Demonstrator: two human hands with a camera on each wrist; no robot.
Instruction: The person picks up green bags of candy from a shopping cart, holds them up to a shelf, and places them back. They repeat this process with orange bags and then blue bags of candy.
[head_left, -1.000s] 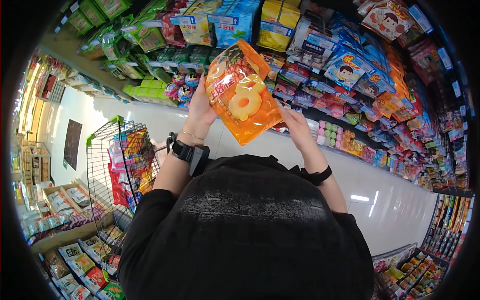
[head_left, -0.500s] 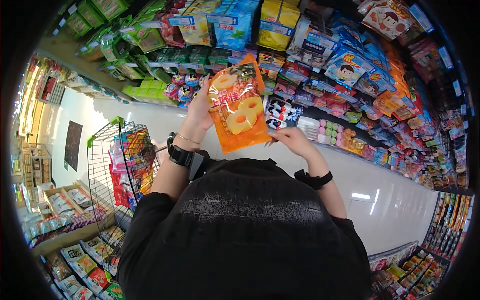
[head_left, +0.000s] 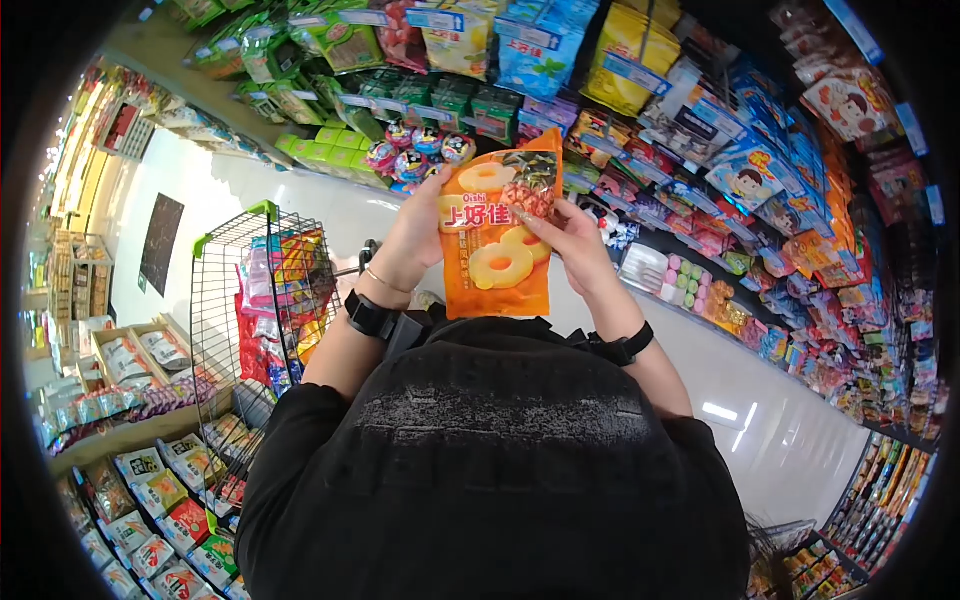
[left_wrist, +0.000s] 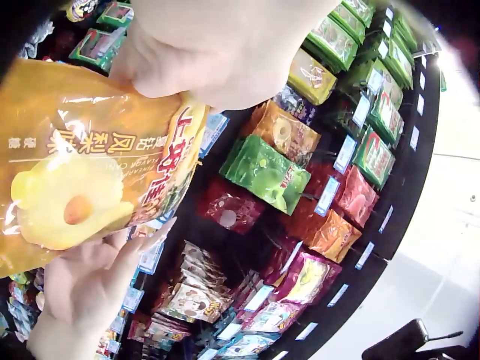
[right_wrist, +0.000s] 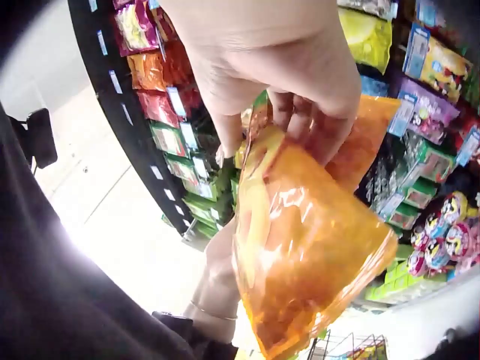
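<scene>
An orange bag of pineapple candy (head_left: 500, 268) stands upright before the chest, its printed front with yellow pineapple rings turned to the head camera. My left hand (head_left: 415, 225) grips its left edge, fingers behind the bag. On the opposite edge my right hand (head_left: 580, 250) pinches the upper part, thumb over the printed front. The left wrist view has the left hand (left_wrist: 210, 60) above the bag's front (left_wrist: 60, 176). In the right wrist view, the right hand's (right_wrist: 277, 60) fingers curl onto the bag (right_wrist: 315, 240), whose shiny orange back bulges.
A wire shopping cart (head_left: 203, 310) with green corners and several bright packages stands to the left. Ahead and right run shelves hung with candy bags (head_left: 540, 50). Trays of packaged food (head_left: 165, 490) lie at lower left. Pale tiled floor (head_left: 780, 440) shows at right.
The bag has turned more upright and come slightly nearer the body. My right hand has moved from its lower right corner up to its upper right edge. The left hand keeps its hold.
</scene>
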